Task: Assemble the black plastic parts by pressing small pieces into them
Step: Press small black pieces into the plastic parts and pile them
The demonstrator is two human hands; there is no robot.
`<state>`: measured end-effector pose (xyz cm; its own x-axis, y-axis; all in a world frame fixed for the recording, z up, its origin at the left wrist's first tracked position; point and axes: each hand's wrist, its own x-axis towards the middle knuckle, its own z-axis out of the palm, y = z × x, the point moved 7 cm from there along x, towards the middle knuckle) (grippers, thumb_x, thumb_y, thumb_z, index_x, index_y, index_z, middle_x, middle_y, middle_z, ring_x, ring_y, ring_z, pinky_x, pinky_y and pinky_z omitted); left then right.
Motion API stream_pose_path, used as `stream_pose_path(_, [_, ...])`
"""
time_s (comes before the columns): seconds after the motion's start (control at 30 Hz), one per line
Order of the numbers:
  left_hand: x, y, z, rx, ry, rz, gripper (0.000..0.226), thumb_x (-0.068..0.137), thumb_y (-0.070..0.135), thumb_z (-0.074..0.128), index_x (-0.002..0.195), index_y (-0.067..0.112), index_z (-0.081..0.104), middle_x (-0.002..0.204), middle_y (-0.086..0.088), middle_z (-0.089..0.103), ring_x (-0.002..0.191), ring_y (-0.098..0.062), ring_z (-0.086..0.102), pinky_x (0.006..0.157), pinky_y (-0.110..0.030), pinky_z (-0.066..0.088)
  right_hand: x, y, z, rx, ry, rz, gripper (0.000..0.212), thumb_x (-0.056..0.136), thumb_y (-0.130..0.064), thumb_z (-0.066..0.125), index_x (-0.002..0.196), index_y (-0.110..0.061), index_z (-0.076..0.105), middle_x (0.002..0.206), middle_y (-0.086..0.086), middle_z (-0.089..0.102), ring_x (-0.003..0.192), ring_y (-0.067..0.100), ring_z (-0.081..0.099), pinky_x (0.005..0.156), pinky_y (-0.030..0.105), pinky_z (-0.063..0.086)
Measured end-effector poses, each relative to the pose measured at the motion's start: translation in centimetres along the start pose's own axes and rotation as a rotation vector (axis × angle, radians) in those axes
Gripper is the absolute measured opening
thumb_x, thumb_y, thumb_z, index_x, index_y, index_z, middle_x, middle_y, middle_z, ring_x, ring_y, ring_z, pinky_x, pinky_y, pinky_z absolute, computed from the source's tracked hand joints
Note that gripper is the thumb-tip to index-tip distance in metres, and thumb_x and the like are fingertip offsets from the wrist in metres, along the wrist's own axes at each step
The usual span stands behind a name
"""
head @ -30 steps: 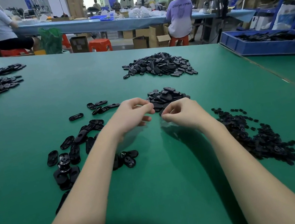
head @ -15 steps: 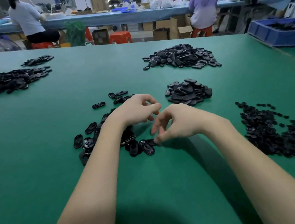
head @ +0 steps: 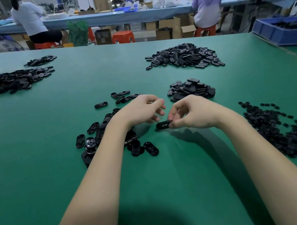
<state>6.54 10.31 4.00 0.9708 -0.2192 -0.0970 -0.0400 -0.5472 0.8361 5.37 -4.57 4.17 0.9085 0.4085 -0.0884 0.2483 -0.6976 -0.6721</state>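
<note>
Right hand [head: 196, 113]: thumb and curled fingers pinch one black oval part [head: 164, 125] by its end, held low over the green table [head: 32, 151], just right of the left hand [head: 139, 111], whose fingers hang loosely curled and grasp nothing. Scattered parts [head: 96, 134] lie under and beside the left wrist; a small heap [head: 191, 89] sits just beyond the hands, a larger heap [head: 183, 57] farther back. Small pieces [head: 289, 134] spread at right; blue bin [head: 284, 34] at far right.
</note>
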Motion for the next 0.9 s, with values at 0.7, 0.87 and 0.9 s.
stream_pose_path(0.7, [0.0, 3.7, 7.9, -0.433, 0.189, 0.131, 0.026, 0.084, 0.002, 0.073, 0.097, 0.023, 0.078, 0.096, 0.001, 0.078, 0.08, -0.005, 0.07, 0.08, -0.016, 0.053, -5.3, 7.8, -8.6, -0.074, 0.133, 0.361, 0.023, 0.088, -0.048, 0.073, 0.09, -0.025, 0.075, 0.085, -0.015, 0.078, 0.057, 0.003, 0.066, 0.064, 0.026, 0.047])
stream_pose_path(0.87, [-0.1, 4.2, 9.8, -0.479, 0.125, 0.11, 0.027, 0.083, 0.0, 0.074, 0.1, 0.021, 0.078, 0.092, 0.006, 0.078, 0.074, 0.002, 0.07, 0.067, -0.007, 0.047, -8.1, 10.6, -11.1, -0.3, 0.079, 0.588, 0.004, 0.076, -0.037, 0.084, 0.079, -0.036, 0.081, 0.076, -0.015, 0.076, 0.065, 0.009, 0.062, 0.067, 0.026, 0.051])
stream_pose_path(0.9, [-0.1, 4.3, 10.1, -0.485, 0.108, 0.11, 0.027, 0.083, 0.0, 0.074, 0.101, 0.019, 0.077, 0.092, 0.006, 0.078, 0.074, 0.001, 0.07, 0.067, -0.008, 0.048, -8.6, 10.8, -11.2, -0.29, 0.055, 0.606, 0.006, 0.075, -0.035, 0.085, 0.079, -0.038, 0.082, 0.077, -0.016, 0.076, 0.068, 0.009, 0.062, 0.066, 0.025, 0.051])
